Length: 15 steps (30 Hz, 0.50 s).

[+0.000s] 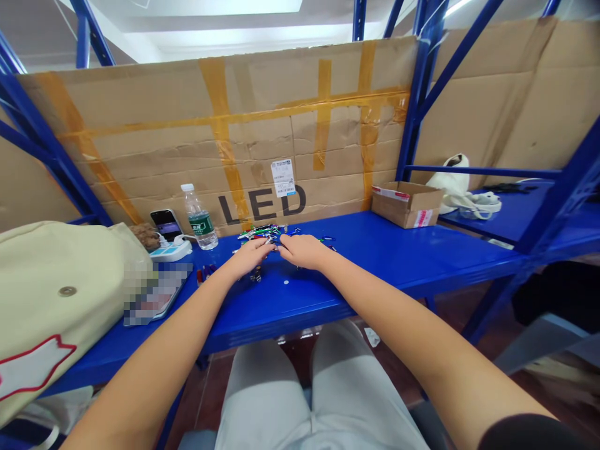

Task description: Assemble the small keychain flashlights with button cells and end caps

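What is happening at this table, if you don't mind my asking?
A seated person is working bare-handed with small shiny pieces heaped on the blue table. The left hand and right hand are close together at the near side of the heap; whatever they may hold is too small to tell. A bottle stands to the left of the heap, and a box sits off to the right.
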Tool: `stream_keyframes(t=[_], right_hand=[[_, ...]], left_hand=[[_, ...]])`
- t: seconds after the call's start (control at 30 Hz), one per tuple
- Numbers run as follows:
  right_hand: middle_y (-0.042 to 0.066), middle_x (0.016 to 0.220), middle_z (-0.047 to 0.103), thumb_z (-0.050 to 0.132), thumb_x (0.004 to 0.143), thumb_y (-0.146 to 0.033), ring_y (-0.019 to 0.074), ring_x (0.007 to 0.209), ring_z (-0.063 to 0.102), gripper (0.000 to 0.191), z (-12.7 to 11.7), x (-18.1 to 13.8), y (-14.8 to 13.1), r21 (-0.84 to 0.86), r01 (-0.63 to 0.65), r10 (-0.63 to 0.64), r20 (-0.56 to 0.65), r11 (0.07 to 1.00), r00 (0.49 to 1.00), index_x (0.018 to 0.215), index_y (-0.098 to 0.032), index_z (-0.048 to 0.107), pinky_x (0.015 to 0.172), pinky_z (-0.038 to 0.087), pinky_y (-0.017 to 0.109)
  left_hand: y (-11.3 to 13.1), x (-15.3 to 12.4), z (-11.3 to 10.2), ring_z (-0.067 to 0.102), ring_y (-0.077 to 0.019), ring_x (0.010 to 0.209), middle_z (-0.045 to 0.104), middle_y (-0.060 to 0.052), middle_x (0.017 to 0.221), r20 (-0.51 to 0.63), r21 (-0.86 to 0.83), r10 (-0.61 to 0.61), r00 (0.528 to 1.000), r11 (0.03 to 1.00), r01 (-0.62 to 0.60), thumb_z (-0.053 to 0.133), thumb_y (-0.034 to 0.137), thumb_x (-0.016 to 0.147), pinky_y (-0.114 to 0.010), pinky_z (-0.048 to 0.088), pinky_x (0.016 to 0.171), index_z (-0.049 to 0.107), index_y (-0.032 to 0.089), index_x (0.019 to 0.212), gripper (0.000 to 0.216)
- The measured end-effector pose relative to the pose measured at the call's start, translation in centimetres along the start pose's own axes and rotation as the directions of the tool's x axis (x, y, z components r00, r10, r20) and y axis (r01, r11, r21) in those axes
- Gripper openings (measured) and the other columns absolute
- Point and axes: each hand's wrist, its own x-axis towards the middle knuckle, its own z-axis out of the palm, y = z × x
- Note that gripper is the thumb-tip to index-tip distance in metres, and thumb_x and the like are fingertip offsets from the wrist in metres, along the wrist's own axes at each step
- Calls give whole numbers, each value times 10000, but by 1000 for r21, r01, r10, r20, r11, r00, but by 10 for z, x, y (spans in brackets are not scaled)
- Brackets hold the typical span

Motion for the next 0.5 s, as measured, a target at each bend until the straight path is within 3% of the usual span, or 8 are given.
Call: stream_keyframes(t=[0.3,0.5], right_hand=[[148,919,689,297,954,-359,286,861,658,372,5,5,-5,-111,19,-20,-6,994,1000,1070,-124,562,717,475,366],[150,959,677,307,959,-370,272,896,647,372,3,8,1,-56,-87,86,-22,995,996,1059,-129,572,751,461,343]], left_hand=[[2,-2,-3,331,-86,455,379,57,500,16,145,39,999,989,-41,500,386,780,-220,261,462,429,179,648,256],[3,-3,-4,369,-105,486,427,43,542,42,236,36,998,971,-45,460,329,760,-221,302,474,609,150,826,242]])
